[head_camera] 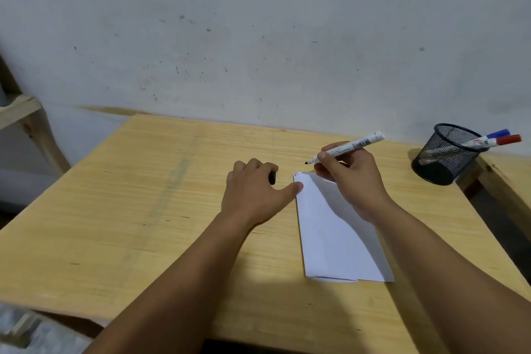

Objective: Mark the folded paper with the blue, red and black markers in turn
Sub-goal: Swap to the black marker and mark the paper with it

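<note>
The paper (339,227) lies folded on the table (143,210), right of centre, with small blue and red marks at its far left corner. The right hand (350,178) grips the uncapped black marker (347,146), tip poised just above that corner, not touching. The left hand (253,190) pins the paper's edge with its thumb and curls around a black cap (272,177). The blue (498,133) and red (500,141) markers stand capped in the mesh cup (442,158), well to the right. Judging by this, only the black mark remains.
</note>
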